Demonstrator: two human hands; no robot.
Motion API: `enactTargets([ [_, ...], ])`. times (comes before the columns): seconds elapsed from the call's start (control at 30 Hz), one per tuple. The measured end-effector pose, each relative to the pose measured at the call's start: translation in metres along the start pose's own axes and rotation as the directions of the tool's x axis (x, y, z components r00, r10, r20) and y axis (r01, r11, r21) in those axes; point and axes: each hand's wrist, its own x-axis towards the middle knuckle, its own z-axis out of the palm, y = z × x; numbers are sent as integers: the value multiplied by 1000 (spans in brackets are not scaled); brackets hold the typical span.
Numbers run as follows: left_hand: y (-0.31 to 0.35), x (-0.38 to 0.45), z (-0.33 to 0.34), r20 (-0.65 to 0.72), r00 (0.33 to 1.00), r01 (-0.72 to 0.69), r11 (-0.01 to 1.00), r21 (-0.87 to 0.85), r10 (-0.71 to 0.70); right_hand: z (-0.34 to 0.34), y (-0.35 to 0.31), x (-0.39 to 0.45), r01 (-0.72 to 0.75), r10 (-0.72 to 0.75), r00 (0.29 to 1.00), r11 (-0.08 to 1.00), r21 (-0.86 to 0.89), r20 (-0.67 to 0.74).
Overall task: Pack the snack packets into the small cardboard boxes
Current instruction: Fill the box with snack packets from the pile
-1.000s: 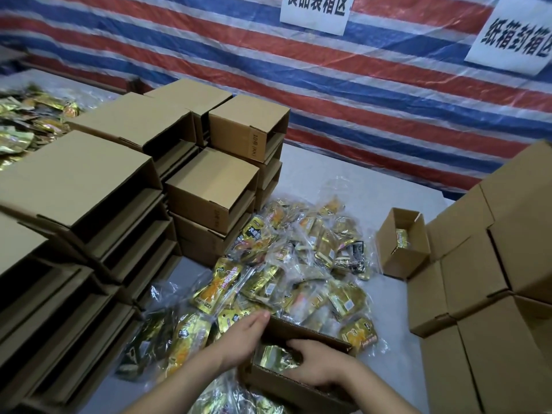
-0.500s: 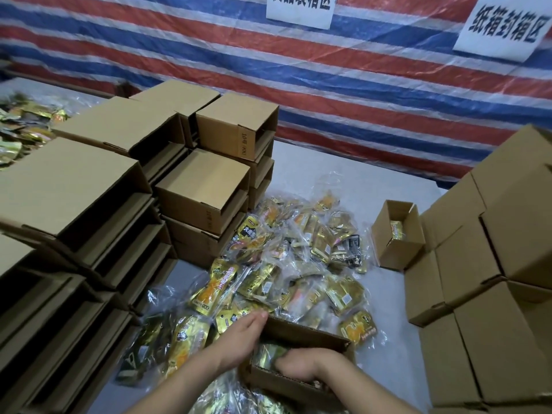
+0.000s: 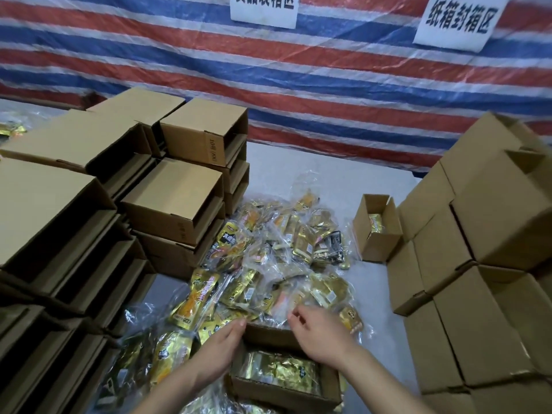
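Right hand (image 3: 321, 339): fingers loosely curled and apart, empty, above the far rim of the open box (image 3: 285, 397) at lower centre. Left hand (image 3: 218, 352): fingers together, flat against that box's left wall. Gold packets lie inside. The loose snack packets (image 3: 268, 264) crowd its far edge. Empty boxes (image 3: 173, 204) are stacked left, closed boxes (image 3: 478, 264) right. Bare table (image 3: 373, 282) remains beside a second open box (image 3: 378, 228), centre right.

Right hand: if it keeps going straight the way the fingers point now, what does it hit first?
The right hand hovers over the far edge of the open cardboard box, fingers aimed forward and to the left. Most likely it first meets the loose pile of gold snack packets just beyond the box; its height above them is unclear.
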Motion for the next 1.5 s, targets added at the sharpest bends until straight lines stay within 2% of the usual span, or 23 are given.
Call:
enactTargets([
  [0.1,0,1,2,6,1000,4,1000,10,-4,20,10,1,-66,64,997,996,-56,-31],
  [0.3,10,-3,2,-17,997,-67,987,145,71,24,15,2,-59,57,997,998,-38,-54],
  [0.4,25,5,-3,-113,983,-117,969,217,144,22,21,2,-94,100,993,992,86,-60],
  [0.5,56,25,-3,-232,929,-217,932,291,289,16,29,1,-166,199,976,947,276,-94],
  [0.63,105,80,5,-211,894,-274,853,444,396,7,47,-2,-199,275,954,879,434,-120],
  [0.73,135,132,20,-136,912,-243,778,579,387,-1,63,-2,-236,345,930,823,516,-125],
  [0.83,153,181,39,-58,949,-182,690,701,309,-9,78,3,-269,407,905,769,579,-121],
  [0.97,160,234,62,-10,978,-95,488,868,209,-15,98,13,-313,467,878,723,616,-102],
  [1.33,162,310,93,-133,987,121,130,984,92,-12,135,16,-329,468,880,718,613,-76],
  [1.4,162,314,96,-120,990,114,87,990,79,-12,138,15,-320,462,884,710,627,-72],
  [1.5,160,317,101,-116,992,108,118,987,58,-10,138,13,-302,446,892,708,638,-72],
])
